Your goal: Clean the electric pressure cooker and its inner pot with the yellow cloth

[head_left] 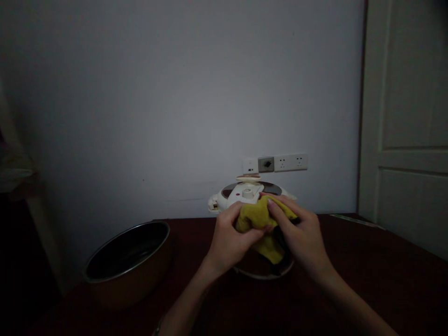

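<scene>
A bunched yellow cloth [257,215] with dark edging is between my two hands. My left hand [229,235] pinches its left side, thumb and fingers closed on it. From the right, my right hand [301,228] grips the same cloth, thumb pressed on top. One end of the cloth hangs down below the fingers. Right behind and beneath the hands stands a white and brown electric pressure cooker [238,191], its lid knob and handle showing. My hands and the cloth hide much of its front, and I cannot tell whether the cloth touches it.
At left on the dark red tabletop [196,247] sits a wide round pot [133,275] with a dark inside and a metal rim. Wall sockets [290,162] are set in the pale wall behind the cooker. A white panelled door [409,116] stands at right.
</scene>
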The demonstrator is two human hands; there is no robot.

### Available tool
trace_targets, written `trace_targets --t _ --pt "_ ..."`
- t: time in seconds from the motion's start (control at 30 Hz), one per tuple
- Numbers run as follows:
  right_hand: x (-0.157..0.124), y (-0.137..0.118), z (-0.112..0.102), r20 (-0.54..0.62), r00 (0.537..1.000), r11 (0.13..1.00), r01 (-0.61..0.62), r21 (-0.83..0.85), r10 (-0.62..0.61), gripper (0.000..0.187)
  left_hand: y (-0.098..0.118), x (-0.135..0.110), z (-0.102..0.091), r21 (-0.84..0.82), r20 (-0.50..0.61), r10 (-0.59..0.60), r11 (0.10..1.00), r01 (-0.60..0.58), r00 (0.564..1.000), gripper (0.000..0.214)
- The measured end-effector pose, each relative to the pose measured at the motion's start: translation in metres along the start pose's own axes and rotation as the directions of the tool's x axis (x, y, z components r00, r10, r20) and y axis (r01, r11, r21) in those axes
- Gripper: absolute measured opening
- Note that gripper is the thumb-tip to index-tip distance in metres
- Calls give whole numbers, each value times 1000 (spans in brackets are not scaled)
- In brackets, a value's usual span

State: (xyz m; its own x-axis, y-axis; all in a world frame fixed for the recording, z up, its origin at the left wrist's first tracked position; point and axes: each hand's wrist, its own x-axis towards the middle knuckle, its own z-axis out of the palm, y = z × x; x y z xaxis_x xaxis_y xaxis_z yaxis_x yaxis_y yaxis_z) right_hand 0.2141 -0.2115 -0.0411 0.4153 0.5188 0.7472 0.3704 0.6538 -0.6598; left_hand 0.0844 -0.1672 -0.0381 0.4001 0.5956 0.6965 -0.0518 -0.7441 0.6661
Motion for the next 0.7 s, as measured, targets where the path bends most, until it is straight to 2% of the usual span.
trace_targets --t 0.07,0.13,0.17,0.23,0.3,0.33,0.37,0.4,0.43,0.47,0.5,0.57,0.63,0.7 --pt "4 1 -5 43 998 998 -55 33 53 30 -2 6 -12 -56 -63 -77 996 73 995 26" --pt "12 3 -14 45 994 991 -105 78 102 36 -11 21 -37 -75 -228 -88 995 73 970 30" --pt "16 4 -20 21 994 990 -113 90 111 37 -19 31 -54 -41 -341 -53 998 41 939 33" --pt "26 10 -33 -63 994 994 -84 74 89 36 -41 55 -90 91 -543 47 996 3 839 35" --pt "37 18 -47 -149 988 999 -39 23 41 33 -68 77 -121 287 -662 127 954 92 739 33" --pt "42 25 -54 -180 983 1000 -27 -10 25 32 -83 86 -131 338 -690 113 924 180 715 32" --pt "47 33 -60 -203 979 998 -25 -49 15 32 -98 93 -138 326 -704 44 907 267 709 32" --pt "51 42 -66 -215 976 995 -32 -92 12 32 -114 97 -139 253 -688 -77 907 337 722 29" --pt "55 53 -70 -218 976 989 -48 -138 17 33 -128 98 -136 141 -637 -222 908 395 738 24" --pt "58 66 -74 -210 977 980 -71 -184 31 34 -141 98 -130 88 -581 -300 901 425 757 18" --pt "60 79 -78 -191 980 969 -98 -227 54 35 -153 96 -121 49 -534 -352 895 444 769 12" --pt "64 106 -83 -155 982 932 -156 -326 111 39 -169 88 -103 -41 -426 -441 882 470 790 14" --pt "64 130 -85 -123 982 874 -182 -450 141 44 -179 78 -89 -133 -341 -488 871 472 804 23" --pt "63 150 -83 -89 978 825 -207 -525 188 52 -183 71 -82 -214 -305 -505 862 459 807 28"
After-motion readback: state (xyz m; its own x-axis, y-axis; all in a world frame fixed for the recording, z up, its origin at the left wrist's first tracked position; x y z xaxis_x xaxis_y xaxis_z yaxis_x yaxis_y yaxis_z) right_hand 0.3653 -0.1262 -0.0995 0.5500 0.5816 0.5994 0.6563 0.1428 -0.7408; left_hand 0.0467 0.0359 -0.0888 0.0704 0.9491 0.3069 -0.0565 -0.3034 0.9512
